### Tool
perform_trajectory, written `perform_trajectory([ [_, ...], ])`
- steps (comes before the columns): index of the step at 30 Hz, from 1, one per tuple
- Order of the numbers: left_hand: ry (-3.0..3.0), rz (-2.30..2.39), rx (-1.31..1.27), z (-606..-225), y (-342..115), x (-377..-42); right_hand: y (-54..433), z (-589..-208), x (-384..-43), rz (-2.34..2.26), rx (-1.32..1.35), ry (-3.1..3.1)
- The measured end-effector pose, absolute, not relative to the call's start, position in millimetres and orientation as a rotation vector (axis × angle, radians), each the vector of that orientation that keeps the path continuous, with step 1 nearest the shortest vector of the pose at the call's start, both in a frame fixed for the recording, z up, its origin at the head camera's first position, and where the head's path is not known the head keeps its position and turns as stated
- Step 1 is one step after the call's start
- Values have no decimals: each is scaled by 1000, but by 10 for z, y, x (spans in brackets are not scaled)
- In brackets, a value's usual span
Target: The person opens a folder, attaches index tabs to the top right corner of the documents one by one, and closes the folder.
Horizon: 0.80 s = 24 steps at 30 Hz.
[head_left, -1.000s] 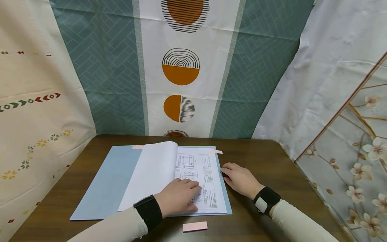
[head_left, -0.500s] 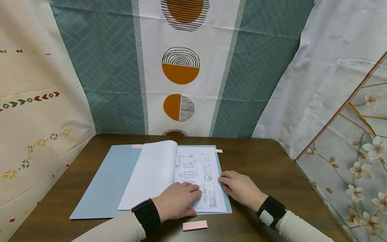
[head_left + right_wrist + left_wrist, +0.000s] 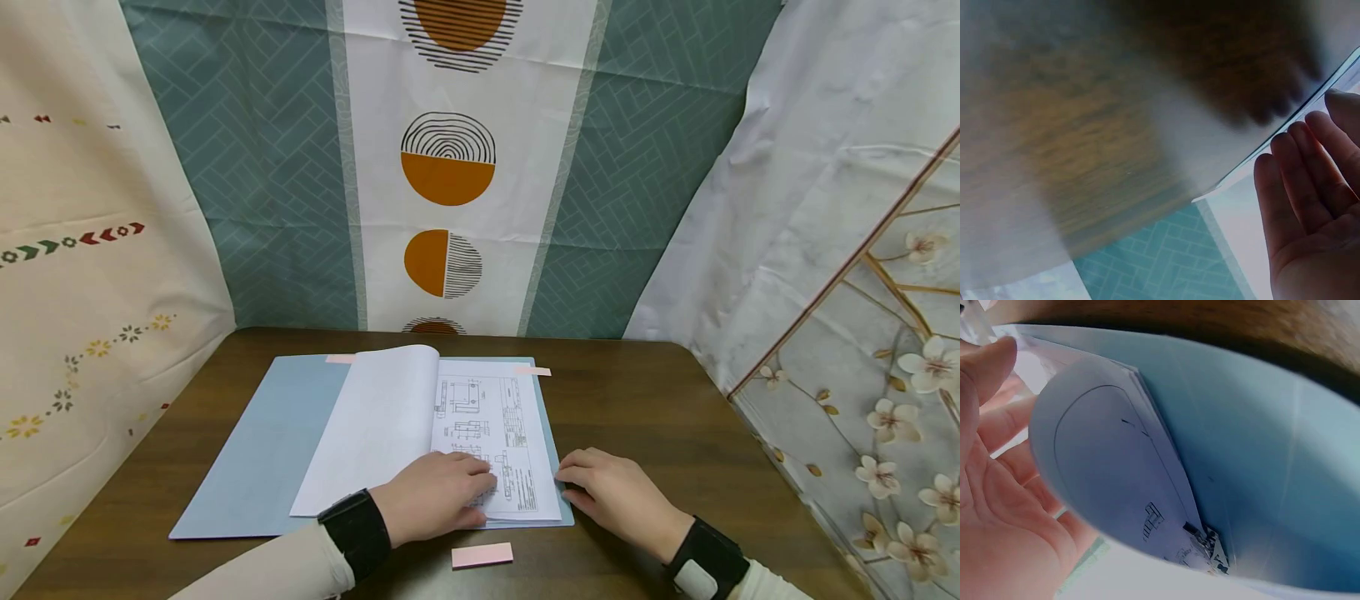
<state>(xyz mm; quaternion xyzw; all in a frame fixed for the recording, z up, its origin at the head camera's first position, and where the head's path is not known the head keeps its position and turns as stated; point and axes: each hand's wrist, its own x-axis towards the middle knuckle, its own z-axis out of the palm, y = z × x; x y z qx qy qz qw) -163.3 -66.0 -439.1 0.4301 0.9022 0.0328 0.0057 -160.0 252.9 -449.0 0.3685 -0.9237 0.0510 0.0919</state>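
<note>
A light blue folder (image 3: 247, 450) lies spread on the table, holding a stack of printed sheets. One white sheet (image 3: 367, 425) is turned over to the left and bulges at its fold; the left wrist view looks under the curl to a metal clip (image 3: 1210, 547). Technical drawings cover the right-hand page (image 3: 517, 408). My left hand (image 3: 435, 497) rests palm down on the lower part of that page, fingers extended. Beside the folder's right edge is my right hand (image 3: 618, 492), its fingertips right at the border and fingers relaxed in the right wrist view.
A pad of pink sticky notes (image 3: 482, 556) lies on the brown table (image 3: 637, 392) in front of the folder. One pale pink tab (image 3: 534, 372) sticks out at the page's upper right, and another strip (image 3: 341, 359) shows at the folder's upper left. Patterned curtains (image 3: 292, 167) hang around the table.
My right hand has slid toward me along the folder's right edge. The left hand stays nearly in place on the page.
</note>
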Motion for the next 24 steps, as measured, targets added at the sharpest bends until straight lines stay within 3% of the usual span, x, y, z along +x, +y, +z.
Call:
perform_trajectory([
  [24,3104,101,1227,-4399,-466,-1699,2517,-4564,-1606,237,1134,-2713],
])
